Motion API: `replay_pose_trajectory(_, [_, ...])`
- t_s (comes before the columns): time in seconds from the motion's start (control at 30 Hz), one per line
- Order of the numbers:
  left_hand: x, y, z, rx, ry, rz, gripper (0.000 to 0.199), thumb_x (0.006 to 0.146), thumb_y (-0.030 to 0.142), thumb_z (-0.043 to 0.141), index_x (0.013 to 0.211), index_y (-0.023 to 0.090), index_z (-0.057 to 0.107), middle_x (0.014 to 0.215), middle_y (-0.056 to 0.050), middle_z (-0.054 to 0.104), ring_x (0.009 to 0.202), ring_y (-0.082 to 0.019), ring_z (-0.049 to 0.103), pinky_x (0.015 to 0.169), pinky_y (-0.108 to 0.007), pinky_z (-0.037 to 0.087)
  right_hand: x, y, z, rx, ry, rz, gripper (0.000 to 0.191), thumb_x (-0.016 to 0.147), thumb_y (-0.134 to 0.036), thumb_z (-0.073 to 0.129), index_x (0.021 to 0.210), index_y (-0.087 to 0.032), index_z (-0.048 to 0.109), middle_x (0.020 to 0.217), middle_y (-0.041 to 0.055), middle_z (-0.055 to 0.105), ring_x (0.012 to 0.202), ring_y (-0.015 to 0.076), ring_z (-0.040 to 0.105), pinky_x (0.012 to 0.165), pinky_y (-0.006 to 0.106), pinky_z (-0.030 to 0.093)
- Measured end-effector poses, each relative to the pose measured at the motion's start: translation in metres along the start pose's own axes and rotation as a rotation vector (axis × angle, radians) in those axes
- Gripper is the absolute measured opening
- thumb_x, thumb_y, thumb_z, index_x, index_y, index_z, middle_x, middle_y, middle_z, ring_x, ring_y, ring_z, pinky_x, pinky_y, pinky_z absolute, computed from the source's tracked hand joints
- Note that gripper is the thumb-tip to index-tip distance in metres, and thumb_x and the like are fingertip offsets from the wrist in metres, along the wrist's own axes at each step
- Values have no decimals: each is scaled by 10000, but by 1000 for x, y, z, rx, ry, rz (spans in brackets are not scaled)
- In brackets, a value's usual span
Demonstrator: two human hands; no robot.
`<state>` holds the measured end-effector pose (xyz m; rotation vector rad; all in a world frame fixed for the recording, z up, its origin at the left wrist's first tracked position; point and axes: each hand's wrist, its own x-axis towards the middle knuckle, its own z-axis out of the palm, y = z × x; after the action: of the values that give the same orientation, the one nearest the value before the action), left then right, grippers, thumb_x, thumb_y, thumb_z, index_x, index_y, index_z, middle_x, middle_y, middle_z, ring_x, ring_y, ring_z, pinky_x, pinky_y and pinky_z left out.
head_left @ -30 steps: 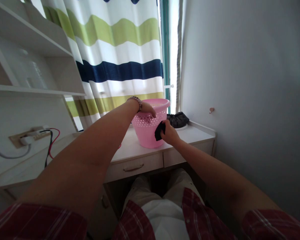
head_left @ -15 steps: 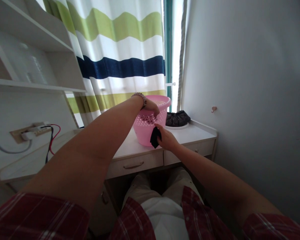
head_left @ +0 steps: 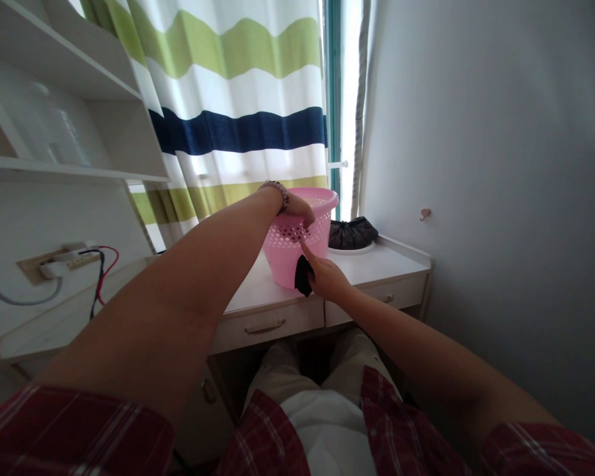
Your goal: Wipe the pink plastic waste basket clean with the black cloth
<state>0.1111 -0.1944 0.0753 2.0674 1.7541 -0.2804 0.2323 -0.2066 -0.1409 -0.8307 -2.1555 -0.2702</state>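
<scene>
A pink plastic basket (head_left: pixel 279 256) with a perforated upper wall stands upright on the white desk. My left hand (head_left: pixel 299 209), with a beaded bracelet at its wrist, reaches over the near rim and grips the wall. Its thumb side shows outside; darker shapes behind the holes seem to be its other fingers. Just below it, my right hand (head_left: pixel 328 277) is closed on a bunched black cloth (head_left: pixel 303 275), held against the lower front of the basket. One finger of that hand points up and touches the perforated wall near the left thumb.
Behind the basket on the right, a black plastic bag (head_left: pixel 353 233) covers something on a white round base. The desk (head_left: pixel 377 266) has drawers along its front. Cables hang from a wall socket (head_left: pixel 54 264) at left. A striped curtain (head_left: pixel 238 125) hangs behind.
My right hand and the black cloth have shifted slightly left, with the pointing finger a little higher on the basket wall. The left hand keeps its place.
</scene>
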Motion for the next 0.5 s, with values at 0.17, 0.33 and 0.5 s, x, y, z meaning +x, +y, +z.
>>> replay_pose_trajectory(0.17, [1,3,1,-35,-26,4,352,606,415,530,785,147,673,698,-75,604,841,-235,574,754,-364,391,5,0,-3,-45,10,41,834,750,-128,404,1471,-162,-13,1032,122,628,868,255,570,768,372,429])
replay_pose_trajectory(0.33, [-2,3,1,-12,17,-10,339,613,438,537,761,166,675,687,-62,591,832,-233,570,744,-358,392,13,4,-13,-56,7,17,811,754,-113,398,1475,-178,35,1052,122,618,893,252,560,799,375,422])
replay_pose_trajectory(0.5, [-2,0,2,7,68,2,346,643,430,530,773,140,669,663,-57,578,843,-206,560,738,-320,376,3,9,-8,-6,-17,16,776,749,-109,414,1464,-230,138,1067,93,610,921,236,555,828,366,418])
